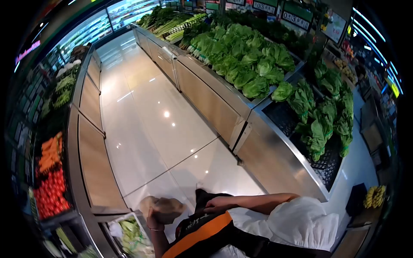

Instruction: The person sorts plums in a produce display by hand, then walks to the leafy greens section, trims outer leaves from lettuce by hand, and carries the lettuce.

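- Tan and crumpled, a bundle [168, 208] is held in the left hand [154, 220], low in the view; its material is hard to make out.
- The left fingers are closed on its near side, some of them out of sight.
- The right hand [216, 204] lies against a black garment [192, 222], fingertips hidden; whether it grips anything, I cannot tell.
- Pale leafy greens [131, 232], beside the left forearm, are cut off below.
- Lettuces [241, 56] fill the counter on the right; tomatoes [51, 195] and carrots [50, 152] flank the aisle's left, near the dark rim.
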`<state>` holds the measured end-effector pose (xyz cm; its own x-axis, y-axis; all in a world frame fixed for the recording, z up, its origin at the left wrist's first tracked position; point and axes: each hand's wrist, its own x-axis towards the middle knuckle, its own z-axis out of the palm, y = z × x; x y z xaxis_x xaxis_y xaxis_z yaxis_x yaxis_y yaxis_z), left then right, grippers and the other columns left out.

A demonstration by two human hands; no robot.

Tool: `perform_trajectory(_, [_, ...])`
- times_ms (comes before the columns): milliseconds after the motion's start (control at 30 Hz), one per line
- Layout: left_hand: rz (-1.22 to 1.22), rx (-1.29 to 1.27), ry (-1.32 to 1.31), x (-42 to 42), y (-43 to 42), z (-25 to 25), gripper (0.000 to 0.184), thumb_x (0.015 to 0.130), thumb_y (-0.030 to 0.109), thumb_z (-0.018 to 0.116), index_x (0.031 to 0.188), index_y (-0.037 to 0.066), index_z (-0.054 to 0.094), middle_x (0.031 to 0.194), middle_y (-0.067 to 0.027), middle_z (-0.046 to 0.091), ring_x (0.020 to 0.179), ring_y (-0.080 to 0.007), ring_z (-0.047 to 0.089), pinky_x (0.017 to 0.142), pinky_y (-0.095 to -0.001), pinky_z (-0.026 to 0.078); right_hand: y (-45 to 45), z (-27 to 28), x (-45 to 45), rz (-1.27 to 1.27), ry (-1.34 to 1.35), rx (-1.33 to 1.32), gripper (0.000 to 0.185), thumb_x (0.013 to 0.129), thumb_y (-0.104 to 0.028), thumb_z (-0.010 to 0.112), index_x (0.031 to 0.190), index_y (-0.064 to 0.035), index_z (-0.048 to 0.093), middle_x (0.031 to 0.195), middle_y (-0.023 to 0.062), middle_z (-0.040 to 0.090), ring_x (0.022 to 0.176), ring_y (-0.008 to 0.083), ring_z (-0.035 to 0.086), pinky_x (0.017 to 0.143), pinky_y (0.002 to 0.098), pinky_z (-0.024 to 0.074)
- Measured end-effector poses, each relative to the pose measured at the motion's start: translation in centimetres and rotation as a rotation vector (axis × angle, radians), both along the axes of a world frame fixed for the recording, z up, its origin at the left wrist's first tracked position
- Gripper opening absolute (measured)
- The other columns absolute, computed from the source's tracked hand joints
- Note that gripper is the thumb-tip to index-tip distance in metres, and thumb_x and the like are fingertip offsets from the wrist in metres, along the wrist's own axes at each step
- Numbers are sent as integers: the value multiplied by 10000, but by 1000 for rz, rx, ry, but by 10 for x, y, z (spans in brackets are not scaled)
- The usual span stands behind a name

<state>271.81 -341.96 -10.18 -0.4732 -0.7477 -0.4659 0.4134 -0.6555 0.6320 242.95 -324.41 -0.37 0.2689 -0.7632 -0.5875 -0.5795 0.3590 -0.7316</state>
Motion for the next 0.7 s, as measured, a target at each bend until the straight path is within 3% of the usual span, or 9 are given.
perform_trajectory(67, [-48,36,31,-7,-48,9,549,812,360,550,1234,29,431,1170,-151,524,1041,-288,536,875,-410,458,-50,-12,-17,42,62,34,449,921,-345,376,1100,23,562,1056,182,603,1011,329,549,884,387,411])
perform_trajectory(133, [-109,43,58,-7,-91,-3,718,761,506,521,1271,18,395,1213,-176,502,1077,-346,511,904,-459,438,-91,-62,-32,-159,-217,-211,397,909,-268,377,1158,-4,539,1138,184,567,1075,318,521,931,362,388])
perform_trajectory(200, [-47,45,89,-12,-132,-21,694,779,504,489,1262,13,402,1199,-171,514,1065,-337,522,888,-451,452,-134,-89,-51,-120,-206,-276,456,888,-363,365,1116,-22,565,1097,223,573,1033,338,538,903,382,393])
perform_trajectory(267, [27,164,12,-14,-170,-51,631,794,505,456,1214,35,456,1182,-157,529,1044,-326,536,849,-448,478,-174,-148,-64,-54,-105,-80,389,871,-260,378,1081,1,576,1040,230,592,1014,327,551,902,379,398])
perform_trajectory(400, [74,361,-98,-43,-235,-89,482,809,476,415,1044,79,554,1051,-122,588,950,-307,567,775,-445,508,-237,-151,-99,53,-29,96,385,872,-256,385,1093,-1,569,1056,225,585,1025,323,545,909,375,394])
perform_trajectory(533, [-164,379,176,-88,-304,-129,412,818,440,388,944,96,579,965,-106,609,890,-302,576,743,-441,517,-299,-140,-129,14,-20,112,382,873,-252,391,1105,-3,563,1072,221,579,1036,318,540,915,372,391])
perform_trajectory(567, [-6,512,275,-97,-321,-133,428,824,443,373,963,91,572,977,-109,604,898,-304,573,754,-443,513,-314,-139,-138,-10,-11,112,381,873,-251,393,1108,-3,561,1076,219,578,1039,317,539,917,371,390])
perform_trajectory(667, [-70,325,236,-163,-375,-106,474,843,452,338,1030,69,545,1024,-123,587,930,-315,561,796,-446,498,-368,-131,-167,-78,16,105,379,873,-247,398,1117,-5,557,1088,216,573,1047,314,535,921,368,387])
perform_trajectory(700, [-26,429,317,-173,-412,-119,486,848,445,336,1076,60,527,1056,-132,580,954,-321,556,814,-443,493,-390,-125,-175,-113,26,100,379,873,-246,399,1120,-5,555,1092,215,572,1050,313,534,923,368,387])
